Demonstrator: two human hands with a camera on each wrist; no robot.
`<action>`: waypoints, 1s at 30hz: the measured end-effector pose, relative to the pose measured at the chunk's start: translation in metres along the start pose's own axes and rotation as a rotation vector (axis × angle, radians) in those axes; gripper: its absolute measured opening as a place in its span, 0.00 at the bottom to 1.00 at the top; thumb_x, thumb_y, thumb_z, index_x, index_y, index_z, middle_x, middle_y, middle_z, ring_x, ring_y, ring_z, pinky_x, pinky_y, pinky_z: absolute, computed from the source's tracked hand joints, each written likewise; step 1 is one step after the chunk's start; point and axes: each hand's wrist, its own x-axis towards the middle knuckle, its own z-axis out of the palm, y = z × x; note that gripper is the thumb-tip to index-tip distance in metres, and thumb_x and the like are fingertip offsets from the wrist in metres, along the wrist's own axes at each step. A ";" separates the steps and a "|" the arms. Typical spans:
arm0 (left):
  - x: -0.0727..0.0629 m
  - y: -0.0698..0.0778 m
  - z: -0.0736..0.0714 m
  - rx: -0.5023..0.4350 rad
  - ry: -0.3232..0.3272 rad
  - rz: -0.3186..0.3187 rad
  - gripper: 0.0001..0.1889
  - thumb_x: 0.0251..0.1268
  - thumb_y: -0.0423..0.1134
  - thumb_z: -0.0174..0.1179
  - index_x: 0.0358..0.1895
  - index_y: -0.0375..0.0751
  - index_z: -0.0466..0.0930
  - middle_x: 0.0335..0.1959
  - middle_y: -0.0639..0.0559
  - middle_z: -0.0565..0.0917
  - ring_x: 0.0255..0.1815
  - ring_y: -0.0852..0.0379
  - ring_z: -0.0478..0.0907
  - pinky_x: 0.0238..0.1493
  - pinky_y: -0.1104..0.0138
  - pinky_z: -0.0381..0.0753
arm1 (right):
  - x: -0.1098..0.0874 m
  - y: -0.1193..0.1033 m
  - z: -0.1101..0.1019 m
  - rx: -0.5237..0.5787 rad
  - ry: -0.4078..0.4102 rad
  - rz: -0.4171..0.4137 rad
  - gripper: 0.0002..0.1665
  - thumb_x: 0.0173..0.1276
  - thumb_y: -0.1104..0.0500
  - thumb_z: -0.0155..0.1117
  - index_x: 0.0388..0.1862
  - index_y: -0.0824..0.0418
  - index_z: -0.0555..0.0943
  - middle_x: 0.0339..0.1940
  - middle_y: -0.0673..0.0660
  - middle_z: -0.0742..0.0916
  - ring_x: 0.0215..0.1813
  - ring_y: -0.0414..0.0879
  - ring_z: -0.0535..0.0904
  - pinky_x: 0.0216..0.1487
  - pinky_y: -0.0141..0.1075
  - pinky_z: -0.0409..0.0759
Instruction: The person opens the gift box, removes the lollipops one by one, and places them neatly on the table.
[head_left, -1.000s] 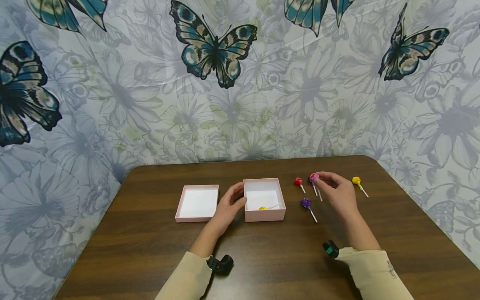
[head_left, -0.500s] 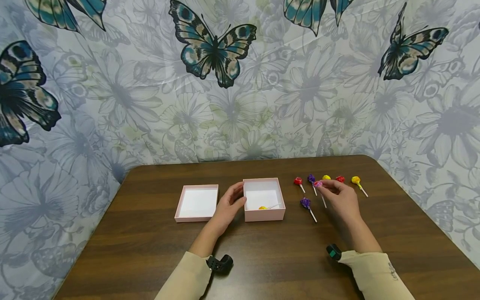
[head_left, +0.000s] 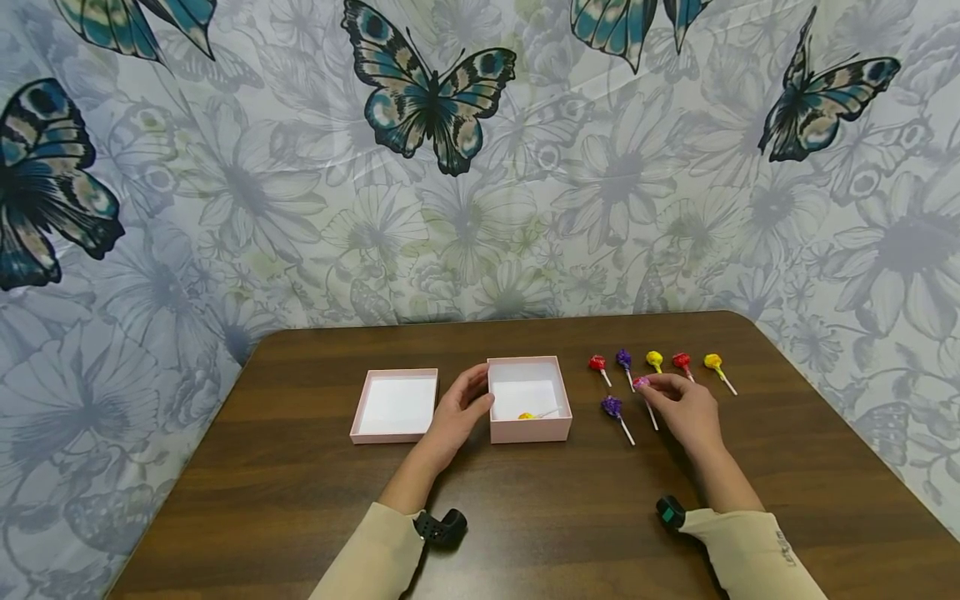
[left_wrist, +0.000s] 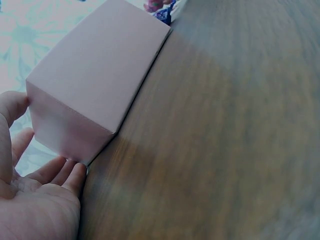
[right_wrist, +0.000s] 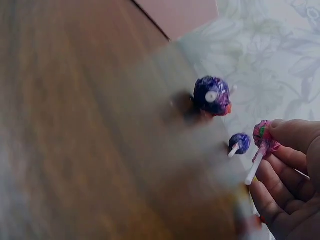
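Observation:
My right hand [head_left: 686, 408] pinches a pink lollipop [right_wrist: 265, 136] by its wrapped head between thumb and fingers, its white stick pointing down toward me. In the head view the lollipop sits just in front of a back row of others. My left hand [head_left: 459, 410] rests against the left side of an uncovered pink box [head_left: 531, 431], fingertips touching the wall in the left wrist view. Inside the white interior lies a yellow lollipop [head_left: 526, 416], partly hidden by the front wall. A purple lollipop [head_left: 612, 407] lies between the box and my right hand.
Along the back lie a red lollipop [head_left: 597, 362], a purple one [head_left: 623, 358], a yellow one [head_left: 654, 358], another red one [head_left: 681, 360] and another yellow one [head_left: 712, 361]. The box lid [head_left: 397, 439] lies inside-up left of my left hand on the brown table [head_left: 525, 517].
My right hand has drawn the pink lollipop from the back row toward me and slightly right, uncovering the yellow and red ones behind. My left hand stays at the box.

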 end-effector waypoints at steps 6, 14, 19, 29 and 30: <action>0.000 0.000 0.000 0.007 -0.001 0.006 0.29 0.75 0.38 0.56 0.75 0.44 0.61 0.76 0.42 0.65 0.78 0.43 0.60 0.77 0.46 0.62 | -0.001 0.007 0.002 -0.013 -0.007 0.007 0.25 0.70 0.42 0.64 0.53 0.60 0.85 0.46 0.61 0.90 0.49 0.54 0.81 0.45 0.38 0.73; 0.000 0.000 0.000 0.004 -0.003 -0.004 0.28 0.75 0.39 0.56 0.75 0.46 0.62 0.76 0.43 0.66 0.78 0.44 0.60 0.77 0.47 0.62 | -0.001 0.011 0.002 -0.031 -0.007 0.013 0.24 0.69 0.42 0.65 0.51 0.59 0.86 0.42 0.59 0.90 0.42 0.46 0.80 0.42 0.35 0.72; 0.001 0.000 0.000 0.004 0.001 0.002 0.28 0.75 0.37 0.56 0.75 0.46 0.62 0.76 0.43 0.66 0.78 0.43 0.61 0.76 0.46 0.62 | 0.000 0.012 0.002 -0.041 -0.030 0.007 0.25 0.69 0.40 0.65 0.50 0.58 0.86 0.42 0.58 0.90 0.41 0.44 0.79 0.40 0.33 0.71; 0.001 0.000 0.000 0.005 0.003 -0.012 0.27 0.75 0.37 0.56 0.74 0.49 0.64 0.76 0.46 0.67 0.78 0.46 0.61 0.77 0.48 0.63 | -0.002 0.011 0.002 -0.088 -0.057 -0.011 0.23 0.67 0.41 0.67 0.46 0.58 0.87 0.36 0.57 0.88 0.35 0.46 0.75 0.35 0.34 0.69; 0.001 0.000 0.000 0.004 0.004 -0.013 0.27 0.75 0.37 0.56 0.74 0.49 0.64 0.76 0.46 0.67 0.78 0.46 0.61 0.77 0.48 0.62 | -0.002 0.011 0.002 -0.089 -0.057 -0.007 0.23 0.67 0.41 0.67 0.45 0.58 0.87 0.36 0.57 0.88 0.35 0.46 0.75 0.35 0.34 0.68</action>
